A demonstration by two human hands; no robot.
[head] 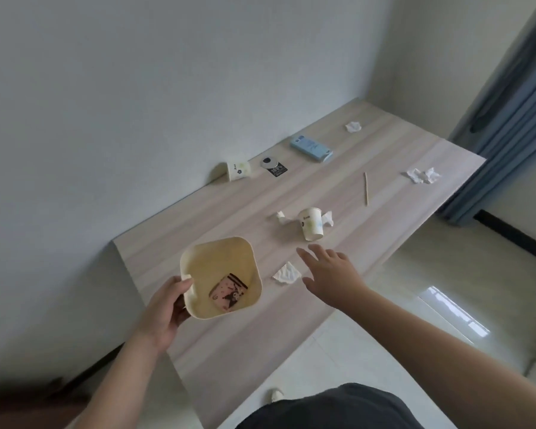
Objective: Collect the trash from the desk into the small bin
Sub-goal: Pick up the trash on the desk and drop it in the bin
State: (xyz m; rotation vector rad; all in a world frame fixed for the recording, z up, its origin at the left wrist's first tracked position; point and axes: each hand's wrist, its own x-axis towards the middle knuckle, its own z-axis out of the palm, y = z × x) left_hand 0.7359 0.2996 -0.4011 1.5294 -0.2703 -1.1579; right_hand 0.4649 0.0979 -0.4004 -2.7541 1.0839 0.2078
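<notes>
My left hand grips the rim of a small cream bin held over the desk's near left part. A pink wrapper lies inside it. My right hand hovers open above the desk, just right of a crumpled white tissue. Beyond it a paper cup lies on its side with tissue scraps beside it. Farther off are a wooden stick, two more tissue wads, and another tipped paper cup by the wall.
The pale wooden desk runs along a white wall. A blue pack and a black-and-silver item lie near the wall. Blue curtains hang at the far right. Tiled floor lies to the right of the desk.
</notes>
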